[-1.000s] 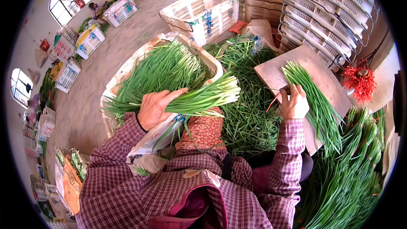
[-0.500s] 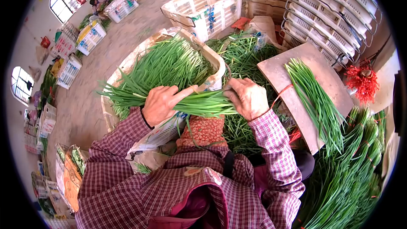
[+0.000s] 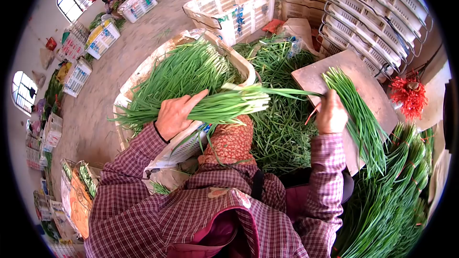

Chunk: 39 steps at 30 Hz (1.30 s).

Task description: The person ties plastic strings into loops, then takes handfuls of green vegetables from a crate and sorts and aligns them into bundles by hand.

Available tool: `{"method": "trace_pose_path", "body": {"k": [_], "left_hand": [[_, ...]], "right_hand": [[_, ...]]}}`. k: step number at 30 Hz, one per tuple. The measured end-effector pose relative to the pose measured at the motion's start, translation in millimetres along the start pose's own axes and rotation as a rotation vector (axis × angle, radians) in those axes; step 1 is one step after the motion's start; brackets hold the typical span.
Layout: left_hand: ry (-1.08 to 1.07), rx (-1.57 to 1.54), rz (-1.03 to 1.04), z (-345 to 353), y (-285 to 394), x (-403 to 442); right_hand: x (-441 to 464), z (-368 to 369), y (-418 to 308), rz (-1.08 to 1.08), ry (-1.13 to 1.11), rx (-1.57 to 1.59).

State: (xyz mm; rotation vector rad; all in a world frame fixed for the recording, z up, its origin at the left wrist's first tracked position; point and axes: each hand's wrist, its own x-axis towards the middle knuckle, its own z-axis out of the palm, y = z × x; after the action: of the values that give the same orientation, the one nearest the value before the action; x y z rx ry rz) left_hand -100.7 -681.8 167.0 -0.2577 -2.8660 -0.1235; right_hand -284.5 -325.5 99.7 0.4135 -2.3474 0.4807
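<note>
We take this for a produce-packing shed or workshop. Green stalks (image 3: 177, 74) fill a basket (image 3: 248, 71) at the centre, and bundles (image 3: 382, 205) bound with red ties lie at lower right, below a hank of red strands (image 3: 409, 96). We see slatted trays (image 3: 375, 26) stacked at upper right, white crates (image 3: 103, 43) lining the left side, a broad grey-brown floor (image 3: 107, 100) and arched windows (image 3: 69, 7) at left.

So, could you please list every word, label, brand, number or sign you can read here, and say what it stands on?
No text is legible.
White basket beside the left hand: blue marks, partly hidden, unreadable.
White crate beyond it: blue marks, too blurred to read.
Crates across the room: coloured marks, too small and blurred to read.
</note>
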Motion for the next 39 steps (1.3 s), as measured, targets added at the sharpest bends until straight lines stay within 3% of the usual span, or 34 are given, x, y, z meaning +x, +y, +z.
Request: {"method": "trace_pose_path", "body": {"k": [1,4,7,9,11,13,17,20,23,25,27,29,31,33,35,39], "left_hand": [[0.001,0.004,-0.004,-2,-5,-2],[-0.045,0.164,-0.081,-5,-10,-5],[-0.024,0.140,-0.053,-5,-1,2],[-0.033,0.135,-0.034,-8,9,6],[-0.029,0.143,0.002,-8,18,11],[-0.016,0.150,0.017,-7,23,12],[0.001,0.201,0.033,-7,27,15],[0.020,0.173,0.052,-5,26,17],[0.022,0.181,0.058,-6,21,16],[0.002,0.207,0.072,-12,15,12],[0.001,0.205,0.066,-12,7,8],[0.091,0.229,0.124,-9,-1,7],[0.094,0.232,0.132,-9,-1,7],[0.075,0.201,0.160,-11,5,10],[0.041,0.219,0.172,-12,10,12],[0.008,0.264,0.199,-10,15,15]], "right_hand": [[-5,-2,18,0.099,-0.092,-0.062],[-14,-28,33,0.113,-0.523,-0.396],[-11,-43,-16,-0.143,-0.135,-0.144],[-8,-51,-69,-0.080,-0.112,0.331],[-18,-39,-106,-0.015,-0.200,0.397],[-19,-32,-126,0.052,-0.392,0.259],[-31,-4,-134,0.219,-0.404,0.419],[-30,-2,-128,0.199,-0.351,0.456],[-27,-2,-99,0.187,-0.390,0.270],[-35,15,-60,0.069,-0.224,0.104],[-30,16,-27,0.234,-0.477,-0.147],[-34,15,1,0.183,-0.474,-0.336],[-15,-8,-15,0.252,-0.563,-0.312],[-3,-26,-50,0.167,-0.384,0.188],[0,-27,-86,-0.112,-0.254,0.409],[3,-8,-121,-0.485,-0.245,0.585]]}}
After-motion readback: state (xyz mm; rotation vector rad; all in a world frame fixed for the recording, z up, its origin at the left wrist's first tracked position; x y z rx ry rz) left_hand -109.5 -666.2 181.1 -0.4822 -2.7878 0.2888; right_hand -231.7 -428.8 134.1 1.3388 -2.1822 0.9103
